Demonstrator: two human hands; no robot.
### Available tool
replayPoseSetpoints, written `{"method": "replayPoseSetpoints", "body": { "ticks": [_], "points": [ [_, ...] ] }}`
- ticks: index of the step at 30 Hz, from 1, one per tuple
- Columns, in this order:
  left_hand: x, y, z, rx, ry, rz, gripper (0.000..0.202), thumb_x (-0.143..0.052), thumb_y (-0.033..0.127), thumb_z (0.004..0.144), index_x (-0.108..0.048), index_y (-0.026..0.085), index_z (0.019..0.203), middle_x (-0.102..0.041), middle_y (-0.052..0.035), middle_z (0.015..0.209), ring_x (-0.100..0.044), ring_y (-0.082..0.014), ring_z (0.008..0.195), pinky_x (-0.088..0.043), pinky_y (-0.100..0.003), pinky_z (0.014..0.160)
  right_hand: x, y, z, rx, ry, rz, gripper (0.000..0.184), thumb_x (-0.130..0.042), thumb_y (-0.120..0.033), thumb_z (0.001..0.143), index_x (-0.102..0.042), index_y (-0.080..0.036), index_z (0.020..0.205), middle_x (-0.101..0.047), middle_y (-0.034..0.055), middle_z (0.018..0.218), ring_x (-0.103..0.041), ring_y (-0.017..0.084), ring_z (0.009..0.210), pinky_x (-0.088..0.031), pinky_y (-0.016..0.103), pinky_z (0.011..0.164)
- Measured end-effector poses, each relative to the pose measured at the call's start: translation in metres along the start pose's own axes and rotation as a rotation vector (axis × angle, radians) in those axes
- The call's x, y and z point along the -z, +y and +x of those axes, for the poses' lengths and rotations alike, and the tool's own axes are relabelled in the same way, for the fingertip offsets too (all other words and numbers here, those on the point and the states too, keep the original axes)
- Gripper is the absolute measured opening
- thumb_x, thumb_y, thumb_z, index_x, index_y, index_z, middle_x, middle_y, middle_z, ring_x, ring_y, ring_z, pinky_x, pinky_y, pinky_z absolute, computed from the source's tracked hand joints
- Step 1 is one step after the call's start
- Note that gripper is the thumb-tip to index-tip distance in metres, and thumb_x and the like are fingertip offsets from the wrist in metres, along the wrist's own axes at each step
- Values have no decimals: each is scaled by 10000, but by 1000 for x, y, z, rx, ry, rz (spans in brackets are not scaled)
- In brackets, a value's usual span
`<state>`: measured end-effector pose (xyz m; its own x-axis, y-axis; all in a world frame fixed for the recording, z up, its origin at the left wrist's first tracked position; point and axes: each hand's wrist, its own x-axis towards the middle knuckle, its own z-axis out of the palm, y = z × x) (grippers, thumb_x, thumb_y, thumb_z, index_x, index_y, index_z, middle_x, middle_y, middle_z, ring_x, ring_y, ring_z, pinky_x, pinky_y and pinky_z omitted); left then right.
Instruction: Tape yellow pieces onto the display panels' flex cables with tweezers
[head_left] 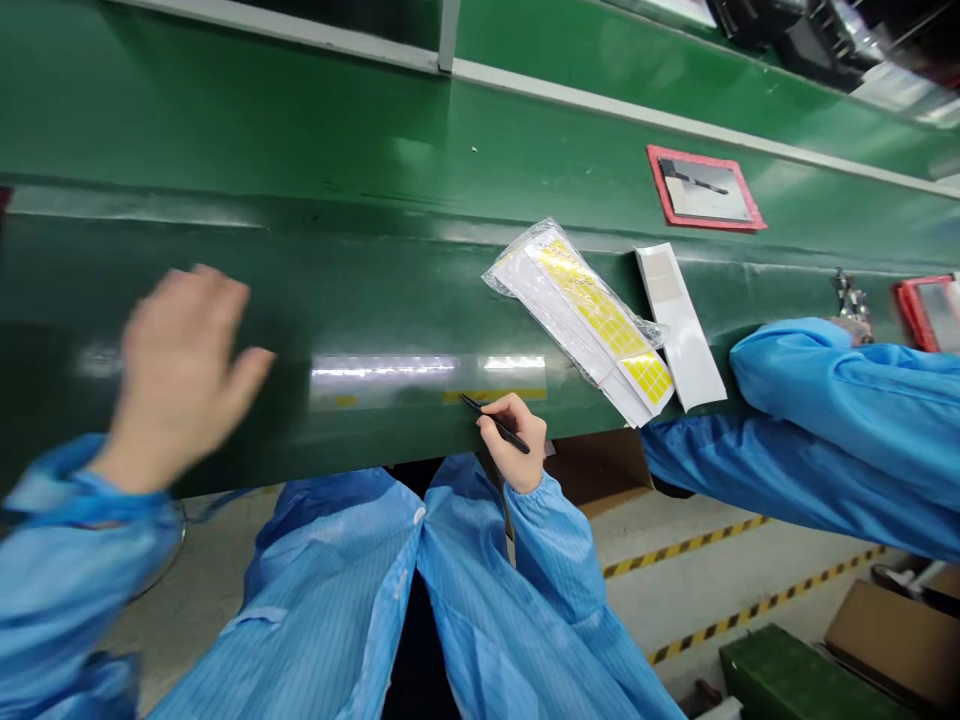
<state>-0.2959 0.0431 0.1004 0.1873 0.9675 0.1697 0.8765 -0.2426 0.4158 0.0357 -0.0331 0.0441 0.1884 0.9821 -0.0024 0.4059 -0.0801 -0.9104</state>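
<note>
My left hand (180, 360) is raised over the green bench surface (315, 160), fingers stretched out, blurred by motion and holding nothing. My right hand (514, 435) rests at the bench's near edge, closed round thin black tweezers (491, 422) whose tip points left toward a yellow strip (491, 394) on the edge. A clear bag of yellow sticker sheets (585, 315) lies to the right of that hand. Beside the bag lies a white backing strip (679, 325).
A co-worker's blue sleeve (825, 430) lies across the bench at the right. Red-framed plates (705, 188) sit further back and at the right edge (930, 310). Below are cardboard boxes (892, 640), a green crate (787, 680) and yellow-black floor tape (682, 547).
</note>
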Motion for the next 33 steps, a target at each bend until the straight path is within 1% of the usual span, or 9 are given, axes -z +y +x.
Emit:
{"method": "replayPoseSetpoints", "body": {
  "ticks": [2,4,5,7,11,17,27,30,33],
  "points": [
    [-42,26,-14,-231,-114,22,537,-448,394,1006,-354,253,1515,-299,-131,1611,-226,-402,1486,-195,-657,1178,-3,-4,0,22,10,-29,19,-626,-206,764,-618,-206,746,-579,-46,596,-548,113,523,-442,230,530],
    [-75,55,-27,-380,-214,-14,526,-448,325,1013,-362,213,1520,-316,-162,1598,-205,-380,1500,-215,-647,1182,-4,-7,0,41,15,-58,21,-621,-205,772,-616,-208,751,-587,-41,616,-551,117,540,-445,235,542],
    [-87,68,-31,-428,-249,-29,525,-463,317,1011,-376,212,1518,-318,-164,1597,-192,-375,1505,-209,-650,1184,-4,-9,0,50,13,-73,22,-619,-206,776,-616,-208,755,-594,-37,628,-557,120,551,-449,238,551],
    [-100,86,-37,-471,-276,-44,528,-514,330,996,-418,218,1504,-302,-168,1603,-170,-385,1509,-184,-674,1182,-4,-10,-1,65,7,-98,24,-615,-202,784,-616,-208,761,-604,-33,642,-566,123,564,-453,241,564],
    [-104,94,-39,-464,-265,-33,601,-643,414,931,-459,272,1485,-248,-173,1621,-148,-441,1499,-146,-754,1139,-3,-12,-2,81,-13,-112,33,-612,-183,792,-613,-205,767,-608,-37,650,-567,114,563,-446,231,566],
    [-106,91,-39,-460,-312,-38,747,-658,608,869,-408,327,1515,-168,-148,1649,-100,-461,1501,-81,-771,1134,-4,-17,-3,70,-30,-107,46,-595,-168,799,-604,-191,761,-616,-34,676,-577,107,585,-454,221,593],
    [-109,92,-41,-453,-309,-36,776,-683,619,846,-404,338,1514,-151,-149,1652,-77,-462,1503,-64,-772,1134,-8,-8,2,-61,-22,-6,49,-614,-188,773,-598,-187,727,-584,-40,636,-542,107,564,-430,224,560],
    [-109,91,-41,-454,-305,-40,777,-691,614,843,-410,334,1511,-143,-166,1650,-75,-460,1503,-64,-770,1133,-7,-4,2,-33,-28,-19,44,-611,-191,771,-594,-189,731,-604,-32,655,-556,112,572,-441,230,566],
    [-110,92,-40,-457,-301,-45,772,-686,609,850,-406,329,1514,-135,-167,1651,-75,-461,1503,-64,-768,1135,-4,-1,3,48,-48,-57,29,-604,-192,776,-597,-193,748,-617,-27,669,-561,112,569,-451,233,567]
  ]
}}
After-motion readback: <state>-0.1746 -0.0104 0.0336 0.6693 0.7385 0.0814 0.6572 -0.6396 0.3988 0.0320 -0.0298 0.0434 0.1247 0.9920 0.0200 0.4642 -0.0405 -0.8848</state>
